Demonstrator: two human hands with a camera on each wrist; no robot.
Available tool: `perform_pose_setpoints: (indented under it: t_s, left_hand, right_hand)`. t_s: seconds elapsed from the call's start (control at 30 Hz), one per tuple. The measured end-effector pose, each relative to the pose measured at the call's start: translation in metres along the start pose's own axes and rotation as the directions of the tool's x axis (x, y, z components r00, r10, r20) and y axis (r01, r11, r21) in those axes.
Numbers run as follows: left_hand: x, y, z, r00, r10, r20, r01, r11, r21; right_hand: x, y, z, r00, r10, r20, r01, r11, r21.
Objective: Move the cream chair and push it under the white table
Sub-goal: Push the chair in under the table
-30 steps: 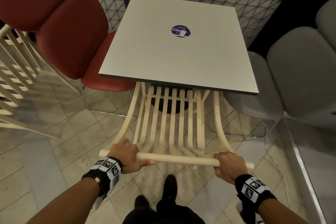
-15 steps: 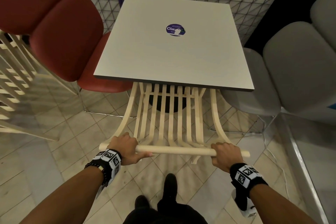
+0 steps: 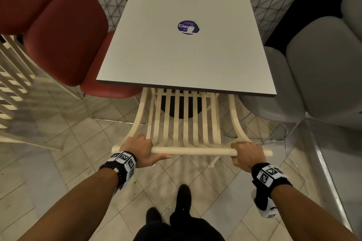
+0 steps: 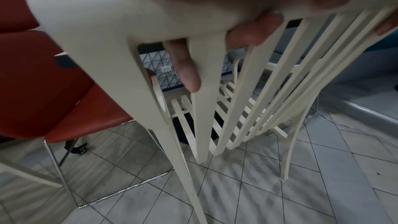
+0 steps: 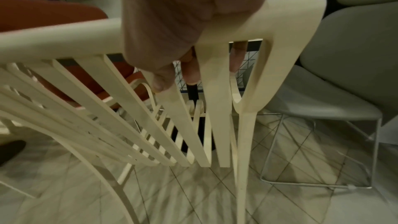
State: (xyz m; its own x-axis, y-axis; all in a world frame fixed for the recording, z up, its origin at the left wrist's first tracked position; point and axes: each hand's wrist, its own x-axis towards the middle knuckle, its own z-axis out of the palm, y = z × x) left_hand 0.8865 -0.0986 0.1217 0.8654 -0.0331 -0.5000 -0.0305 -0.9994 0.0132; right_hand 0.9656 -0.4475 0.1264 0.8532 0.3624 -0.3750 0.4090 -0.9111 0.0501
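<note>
Cream chair (image 3: 183,121): seat mostly under the white table (image 3: 184,45), slatted back still out. Left hand (image 3: 140,147) and right hand (image 3: 245,153) each wrap the top rail near its ends. Frame looks rigid, light and smooth; the rail suits steering. Red chair (image 3: 64,35) and grey chair (image 3: 290,84) flank the gap closely; the table's dark pedestal (image 3: 181,106) may block it.

Both hands, left (image 3: 140,147) and right (image 3: 247,154), curl closed, forearms extended forward.
</note>
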Motion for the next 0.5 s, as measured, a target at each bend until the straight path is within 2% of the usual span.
perform_pose_setpoints:
  t_s: [0.5]
  left_hand:
    - [-0.003,-0.015,0.007,1.000,-0.010,0.000,0.010,1.000,0.023]
  right_hand:
    - [-0.006,-0.017,0.006,0.999,0.020,0.036,-0.021,0.999,0.029]
